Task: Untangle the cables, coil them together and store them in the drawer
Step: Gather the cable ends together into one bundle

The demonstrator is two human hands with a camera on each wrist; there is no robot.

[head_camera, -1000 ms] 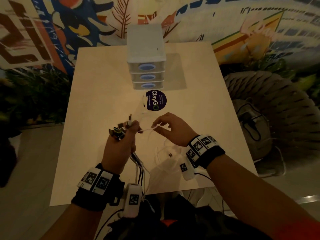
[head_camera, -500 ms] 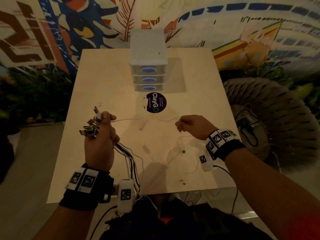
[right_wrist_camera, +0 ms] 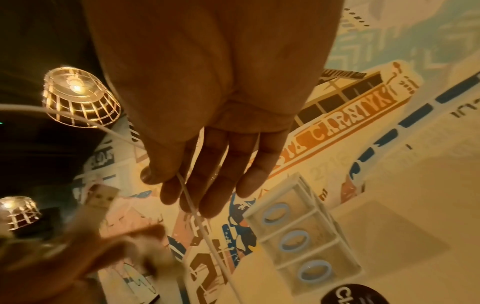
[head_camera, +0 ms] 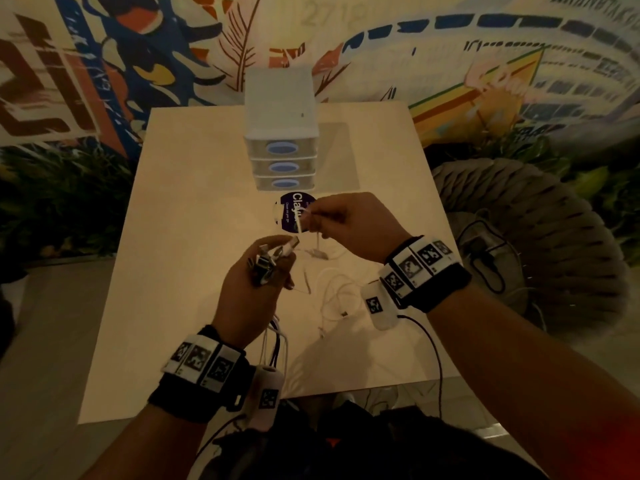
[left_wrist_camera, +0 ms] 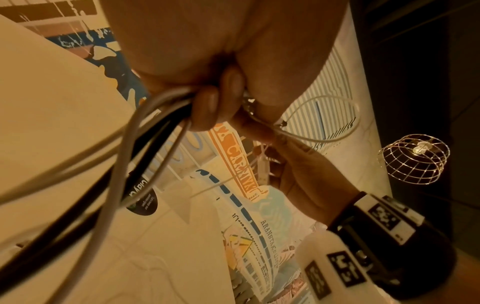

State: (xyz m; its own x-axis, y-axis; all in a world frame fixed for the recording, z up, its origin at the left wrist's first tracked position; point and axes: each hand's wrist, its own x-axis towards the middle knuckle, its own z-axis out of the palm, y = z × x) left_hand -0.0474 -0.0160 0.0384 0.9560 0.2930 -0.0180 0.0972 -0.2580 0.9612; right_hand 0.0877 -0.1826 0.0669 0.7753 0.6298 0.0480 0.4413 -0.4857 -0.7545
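My left hand [head_camera: 266,271] grips a bundle of cable ends [head_camera: 273,252], metal plugs sticking up from the fist. Black and white cables [left_wrist_camera: 145,131] hang from this fist toward the table's near edge. My right hand [head_camera: 313,218] is raised just beyond it and pinches a thin white cable [head_camera: 300,216] between thumb and fingers [right_wrist_camera: 168,193]. That cable [right_wrist_camera: 207,232] runs down toward the left hand. More white cable [head_camera: 332,289] lies in loose loops on the table [head_camera: 194,216]. The white three-drawer unit [head_camera: 281,133] stands at the far middle, all drawers closed.
A round dark sticker [head_camera: 289,207] lies on the table just in front of the drawers. A grey woven seat [head_camera: 540,237] with a black bag stands right of the table. Plants [head_camera: 59,202] and a painted wall lie beyond.
The hands were spread wide with the white cable stretched between them. They have come together at the table's middle, with the right hand now higher and further away, near the sticker.
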